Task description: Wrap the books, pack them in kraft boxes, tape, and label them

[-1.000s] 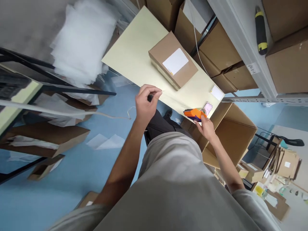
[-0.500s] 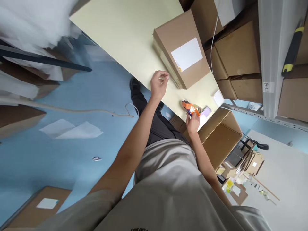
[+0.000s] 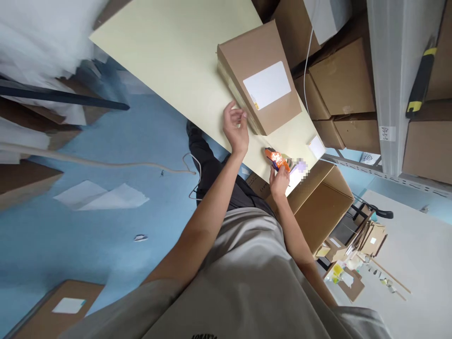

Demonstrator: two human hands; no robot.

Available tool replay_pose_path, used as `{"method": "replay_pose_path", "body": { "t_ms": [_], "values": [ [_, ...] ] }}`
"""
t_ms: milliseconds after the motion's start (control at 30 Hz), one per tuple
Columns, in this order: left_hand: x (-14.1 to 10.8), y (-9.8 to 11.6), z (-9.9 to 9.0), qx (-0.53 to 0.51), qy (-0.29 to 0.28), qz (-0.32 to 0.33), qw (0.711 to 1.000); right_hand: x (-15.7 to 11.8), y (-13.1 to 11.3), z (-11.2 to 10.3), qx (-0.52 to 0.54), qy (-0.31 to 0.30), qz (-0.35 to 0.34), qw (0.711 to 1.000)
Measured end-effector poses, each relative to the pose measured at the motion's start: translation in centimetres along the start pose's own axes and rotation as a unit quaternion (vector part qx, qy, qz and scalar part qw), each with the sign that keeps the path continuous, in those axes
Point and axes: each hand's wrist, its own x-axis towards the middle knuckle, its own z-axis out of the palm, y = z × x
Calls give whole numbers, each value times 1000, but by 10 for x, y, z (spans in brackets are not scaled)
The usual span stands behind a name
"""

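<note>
My left hand [image 3: 236, 129] hovers beside the taped long side of a brown cardboard box [image 3: 278, 44] on the pale yellow table [image 3: 169, 61]. Its fingers are loosely bent and apart, and nothing shows in them. A white label [image 3: 267, 84] is stuck on the box's upper face. My right hand [image 3: 280, 182] is closed around an orange and dark tape dispenser [image 3: 277, 157] near the table's right end. Part of the dispenser is covered by my fingers. Beside it lie a tape roll [image 3: 290, 163] and a blurred purple thing [image 3: 301, 165].
An open cardboard carton [image 3: 323, 212] stands against the table's right end. Shelving [image 3: 391, 84] with several boxes runs along the far side, and a black and yellow cutter [image 3: 422, 82] is on it. A cable [image 3: 141, 164] and paper [image 3: 102, 195] are on the blue floor.
My left hand's fingers have spread from a near pinch, close to the box's side. My right hand keeps its grip on the tape dispenser. The view has shifted slightly.
</note>
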Motion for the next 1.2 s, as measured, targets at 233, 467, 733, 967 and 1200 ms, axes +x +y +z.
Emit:
{"method": "replay_pose_path", "body": {
  "t_ms": [233,467,733,967,1200],
  "values": [
    [-39,28,21,-22,-60,-46,997,-4,-9,-14,3,-51,5,999],
    [-35,31,17,-3,-190,-42,981,-10,-17,-20,33,-73,-14,997],
    [33,26,-57,50,-298,25,953,-11,-74,-29,79,-159,-120,977],
    [32,51,-63,97,-308,22,946,-11,-64,-39,84,-189,-111,972],
    [32,52,-55,110,-301,36,947,-3,47,-56,10,-201,-18,979]
  ]
}}
